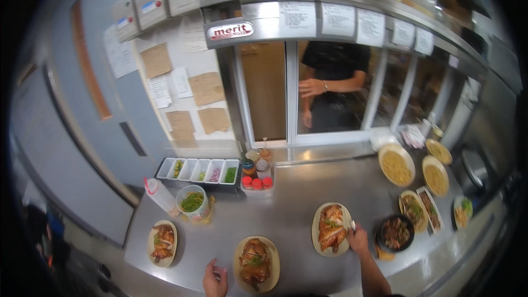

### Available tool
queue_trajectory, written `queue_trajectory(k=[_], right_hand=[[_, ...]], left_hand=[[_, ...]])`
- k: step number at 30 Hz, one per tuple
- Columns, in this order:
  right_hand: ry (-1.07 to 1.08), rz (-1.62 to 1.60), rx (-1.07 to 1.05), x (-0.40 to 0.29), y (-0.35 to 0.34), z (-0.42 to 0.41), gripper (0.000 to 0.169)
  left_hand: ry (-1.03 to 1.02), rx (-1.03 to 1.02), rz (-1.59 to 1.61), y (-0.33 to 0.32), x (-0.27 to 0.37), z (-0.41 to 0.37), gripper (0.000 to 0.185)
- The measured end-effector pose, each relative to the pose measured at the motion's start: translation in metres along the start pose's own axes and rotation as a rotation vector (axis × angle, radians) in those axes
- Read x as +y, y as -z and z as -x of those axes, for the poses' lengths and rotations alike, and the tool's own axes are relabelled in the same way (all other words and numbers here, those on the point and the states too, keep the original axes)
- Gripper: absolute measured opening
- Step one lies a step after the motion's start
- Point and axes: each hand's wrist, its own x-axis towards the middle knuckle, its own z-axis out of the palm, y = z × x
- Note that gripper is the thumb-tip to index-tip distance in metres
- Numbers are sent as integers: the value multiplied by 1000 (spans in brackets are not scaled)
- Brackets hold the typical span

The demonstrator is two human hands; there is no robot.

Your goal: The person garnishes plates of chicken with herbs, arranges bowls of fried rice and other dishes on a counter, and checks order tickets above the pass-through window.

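My left hand, holding nothing, has its fingers apart just left of an oval plate of roast chicken with green garnish. At the right rim of another oval plate of cut roast chicken is my right hand; a small pale thing shows at its fingertips, and whether it grips the plate or that thing I cannot tell. A smaller plate of cut chicken lies at the left end of the steel counter. To the right of my right hand sits a black bowl of meat.
Behind are a garnish tray, a condiment caddy, a squeeze bottle and a tub of chopped greens. Noodle plates and other dishes crowd the right side. A person stands behind the window.
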Motion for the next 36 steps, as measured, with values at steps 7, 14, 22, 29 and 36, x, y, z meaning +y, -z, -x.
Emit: queue_trajectory(k=[7,14,22,29,36], right_hand=[[12,-54,-179,-6,9,-41,29],[138,-69,-304,11,15,-48,29],[84,-180,-291,39,-2,-55,33],[50,-193,-383,19,-22,-52,34],[306,-420,-545,85,26,-146,35]], left_hand=[[-261,116,-99,-82,120,-4,49],[-68,456,6,-42,117,-30,39],[78,349,-50,-98,-41,-86,33],[66,333,89,-75,-30,-138,45],[-208,434,-93,-144,77,-68,50]])
